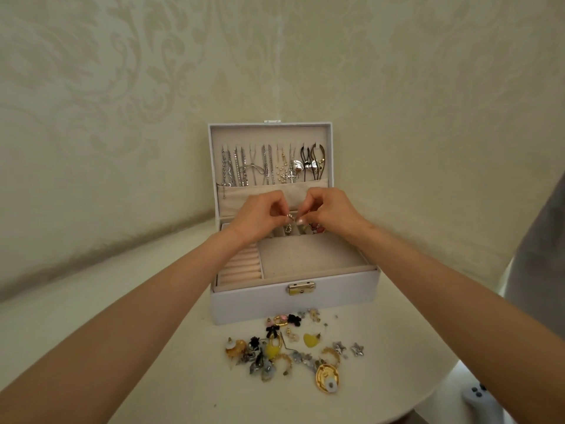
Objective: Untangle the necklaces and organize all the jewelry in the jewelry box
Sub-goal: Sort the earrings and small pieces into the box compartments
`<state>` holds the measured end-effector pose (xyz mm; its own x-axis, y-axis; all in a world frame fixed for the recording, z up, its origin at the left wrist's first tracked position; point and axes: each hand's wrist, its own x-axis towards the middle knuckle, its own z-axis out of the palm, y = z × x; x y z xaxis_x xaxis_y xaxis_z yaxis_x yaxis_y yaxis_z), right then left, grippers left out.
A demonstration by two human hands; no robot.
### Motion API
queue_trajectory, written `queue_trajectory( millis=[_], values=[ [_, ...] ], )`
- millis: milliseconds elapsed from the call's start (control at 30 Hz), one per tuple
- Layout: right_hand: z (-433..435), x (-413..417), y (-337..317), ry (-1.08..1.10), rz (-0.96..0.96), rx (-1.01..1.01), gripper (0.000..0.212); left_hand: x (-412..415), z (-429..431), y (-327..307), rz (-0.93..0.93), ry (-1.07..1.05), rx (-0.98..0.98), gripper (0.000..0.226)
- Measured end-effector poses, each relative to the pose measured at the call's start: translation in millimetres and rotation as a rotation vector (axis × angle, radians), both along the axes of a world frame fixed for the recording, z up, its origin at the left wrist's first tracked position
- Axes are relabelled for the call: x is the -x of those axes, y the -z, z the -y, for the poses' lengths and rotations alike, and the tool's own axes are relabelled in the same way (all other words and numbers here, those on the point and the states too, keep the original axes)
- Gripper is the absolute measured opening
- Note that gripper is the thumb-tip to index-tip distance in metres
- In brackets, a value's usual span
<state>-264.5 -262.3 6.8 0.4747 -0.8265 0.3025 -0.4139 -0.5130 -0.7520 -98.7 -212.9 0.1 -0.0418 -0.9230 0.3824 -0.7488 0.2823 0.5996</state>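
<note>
A white jewelry box (293, 301) stands open on the table, its lid upright. Several necklaces (269, 166) hang in a row on hooks inside the lid. Over the back compartments, my left hand (260, 215) and my right hand (330, 214) meet, and both pinch a small silver earring (289, 218) between fingertips. Another small sparkling piece (288, 230) lies in the compartment just below. Ring rolls (241, 266) fill the front left section, and the large beige tray (308, 255) beside them holds nothing.
A loose pile of earrings and charms (293, 347), yellow, gold, black and silver, lies on the white round table (153, 316) in front of the box. A patterned wall rises close behind. A white controller (477, 396) sits low at the right.
</note>
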Motion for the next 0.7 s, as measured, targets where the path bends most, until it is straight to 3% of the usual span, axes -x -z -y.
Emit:
queue_trajectory(
  millis=[100,267,700],
  values=[
    [1,-2,2,0.024,-0.139,0.126,0.032,1,-1,3,0.173,-0.009,0.027,0.011],
    [-2,-2,7,0.064,-0.347,0.37,0.005,6,-3,4,0.488,-0.069,0.129,0.008],
    [-4,1,14,0.093,-0.465,0.527,0.014,6,0,5,0.533,-0.122,0.123,0.01]
  ],
)
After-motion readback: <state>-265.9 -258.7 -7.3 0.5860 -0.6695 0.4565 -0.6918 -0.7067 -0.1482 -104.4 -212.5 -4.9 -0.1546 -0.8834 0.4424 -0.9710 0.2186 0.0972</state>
